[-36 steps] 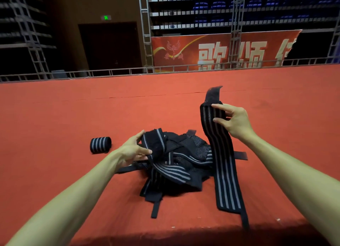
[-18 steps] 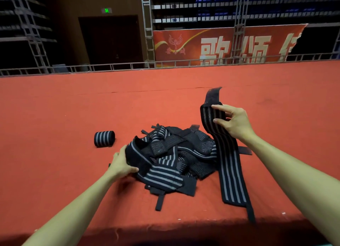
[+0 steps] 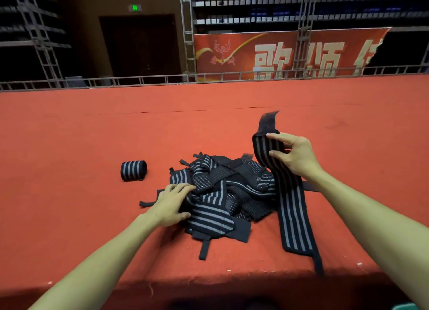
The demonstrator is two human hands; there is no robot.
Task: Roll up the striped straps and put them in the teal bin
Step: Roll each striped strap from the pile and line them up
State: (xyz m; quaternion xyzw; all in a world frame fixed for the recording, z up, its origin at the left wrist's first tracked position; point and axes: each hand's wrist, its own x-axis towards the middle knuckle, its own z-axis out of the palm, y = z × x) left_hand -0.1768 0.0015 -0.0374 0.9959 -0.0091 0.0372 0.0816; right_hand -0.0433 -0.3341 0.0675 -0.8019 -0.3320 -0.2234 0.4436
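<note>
Black elastic with grey stripes runs down from the right hand (image 3: 294, 156), which is raised above the red felt-covered surface (image 3: 92, 147). It pinches the long black strap with grey stripes (image 3: 291, 207) near its top between thumb and fingertips. The strap's plain black tab stands up above the grip.

The strap's lower end trails to the front edge of the surface. If the grip slackens, its weight could pull it over that edge. It also lies against the heap of black grey-striped straps (image 3: 232, 189), so a quick lift may snag and drag others along. A roll started with one hand would likely come out loose.

The left hand (image 3: 171, 205) lies flat on the near-left side of the heap, fingers spread and pressing, with nothing clasped.

A finished rolled striped strap (image 3: 134, 170) lies apart to the left. The sliver of teal at the bottom right corner is probably the teal bin (image 3: 405, 307).
</note>
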